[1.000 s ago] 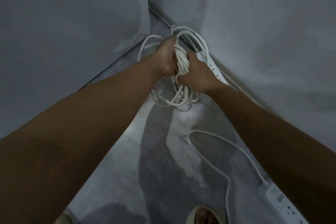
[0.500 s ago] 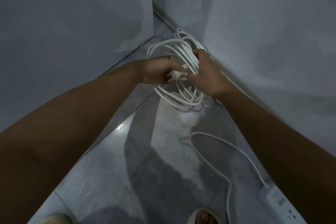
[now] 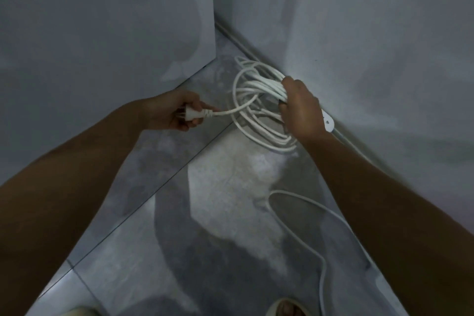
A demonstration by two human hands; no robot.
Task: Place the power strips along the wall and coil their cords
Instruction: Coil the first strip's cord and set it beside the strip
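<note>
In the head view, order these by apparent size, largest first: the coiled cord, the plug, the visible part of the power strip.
Largest: coiled cord.
Then plug.
Smallest: power strip, nearly plug-sized; the right hand hides most of it.

The left arm (image 3: 77,187) and right arm (image 3: 384,187), both bare, stretch from the near edge toward the far corner. The left hand (image 3: 174,113) pinches a plug (image 3: 191,113) between thumb and curled fingers. The right hand (image 3: 300,110), slightly farther and well to the right, back facing up, curls its fingers round a coiled cord (image 3: 264,84).
</note>
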